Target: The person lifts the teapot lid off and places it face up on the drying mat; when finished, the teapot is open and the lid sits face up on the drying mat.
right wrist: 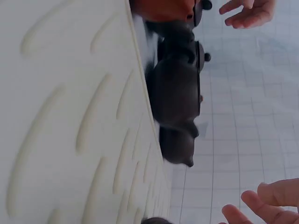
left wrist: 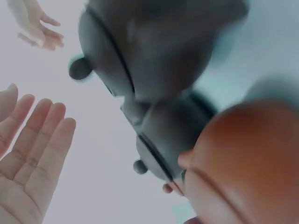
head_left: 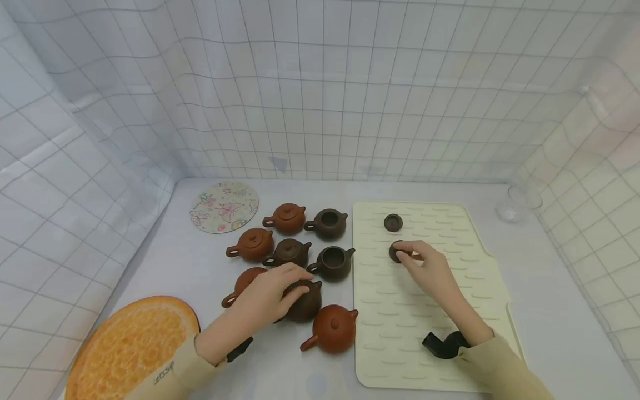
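My left hand [head_left: 272,294] is over a dark brown teapot [head_left: 306,306], overlapping its top in the head view. In the left wrist view its fingers [left wrist: 39,154] are straight, apart from the dark teapots. My right hand [head_left: 425,269] is above a small dark lid [head_left: 395,253] on the cream ribbed mat [head_left: 400,333]. In the right wrist view its thumb and fingers [right wrist: 273,205] are spread with nothing between them. A second dark lid [head_left: 393,223] lies on the mat behind. Left of the mat stand two lidless dark teapots [head_left: 334,266], a lidded dark teapot [head_left: 287,254] and several reddish-brown teapots [head_left: 334,333].
A flowered round mat [head_left: 225,206] lies at the back left, and an orange-slice-patterned round [head_left: 135,344] at the front left. Clear glassware [head_left: 515,205] stands at the far right. White gridded curtains [head_left: 340,100] enclose the table. Each wrist carries a black strap [head_left: 445,345].
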A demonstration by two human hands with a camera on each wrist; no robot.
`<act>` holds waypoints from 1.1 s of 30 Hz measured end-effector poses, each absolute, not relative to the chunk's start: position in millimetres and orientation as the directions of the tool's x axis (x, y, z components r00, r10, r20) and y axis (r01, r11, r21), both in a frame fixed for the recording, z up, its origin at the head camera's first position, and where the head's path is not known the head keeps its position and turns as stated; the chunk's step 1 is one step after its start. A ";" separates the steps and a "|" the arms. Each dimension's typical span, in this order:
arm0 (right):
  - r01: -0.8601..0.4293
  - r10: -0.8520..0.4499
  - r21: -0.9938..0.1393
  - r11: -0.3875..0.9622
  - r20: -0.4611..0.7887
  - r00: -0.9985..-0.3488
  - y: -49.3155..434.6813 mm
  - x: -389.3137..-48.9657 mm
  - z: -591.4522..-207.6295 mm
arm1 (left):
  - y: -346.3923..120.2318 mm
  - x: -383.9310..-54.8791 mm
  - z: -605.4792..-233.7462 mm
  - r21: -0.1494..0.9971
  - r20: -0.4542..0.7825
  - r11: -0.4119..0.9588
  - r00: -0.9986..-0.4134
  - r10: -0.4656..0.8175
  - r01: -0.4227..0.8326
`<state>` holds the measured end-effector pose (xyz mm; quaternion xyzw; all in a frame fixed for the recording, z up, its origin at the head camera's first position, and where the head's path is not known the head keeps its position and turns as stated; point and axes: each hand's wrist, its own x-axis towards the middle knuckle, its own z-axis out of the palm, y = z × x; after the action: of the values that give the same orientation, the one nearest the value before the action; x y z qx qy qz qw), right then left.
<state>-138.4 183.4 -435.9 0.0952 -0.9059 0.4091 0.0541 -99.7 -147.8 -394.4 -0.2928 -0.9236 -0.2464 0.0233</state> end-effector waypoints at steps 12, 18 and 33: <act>-0.492 -0.478 -0.754 0.436 0.269 -0.836 133.9 -103.9 -435.5 | -149.8 -54.3 -430.1 0.614 -0.022 0.648 -0.810 0.585 0.451; -0.590 -0.629 -0.754 0.289 0.315 -0.711 118.8 -94.5 -440.0 | -149.7 -46.6 -442.7 0.662 -0.012 0.616 -0.816 0.578 0.428; -0.685 -0.724 -0.670 0.287 0.316 -0.613 103.8 -90.3 -446.5 | -143.6 -39.8 -451.4 0.696 0.049 0.595 -0.853 0.519 0.402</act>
<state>-90.3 103.8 -446.5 0.4394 -0.8018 0.4043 -0.0243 -39.8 -143.6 -451.4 -0.2590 -0.8895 -0.3678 -0.0795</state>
